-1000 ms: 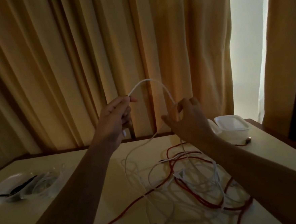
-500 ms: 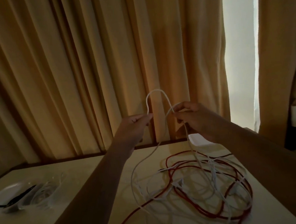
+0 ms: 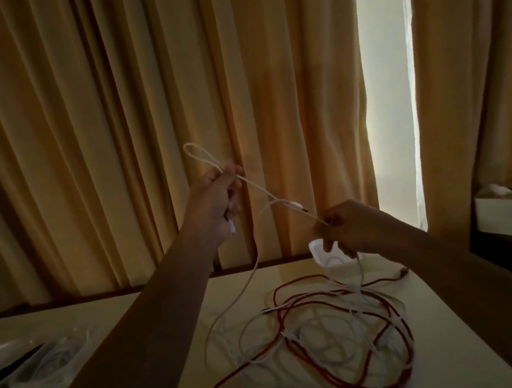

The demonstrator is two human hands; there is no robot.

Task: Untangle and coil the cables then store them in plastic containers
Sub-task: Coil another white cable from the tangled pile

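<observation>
a messy pile of white cables is lying on the table, and a red cable is winding through it. at the left edge a clear tub is holding coiled cables. above the pile both hands are holding one white cable up in the air. the left hand is gripping it in a fist, with a loop sticking out on top. the right hand is pinching it lower down, and the cable is stretching tight between them. the rest is hanging down to the pile. a white tub is sitting just behind the right hand. a yellow curtain is hanging at the back, with light shining through a gap.
</observation>
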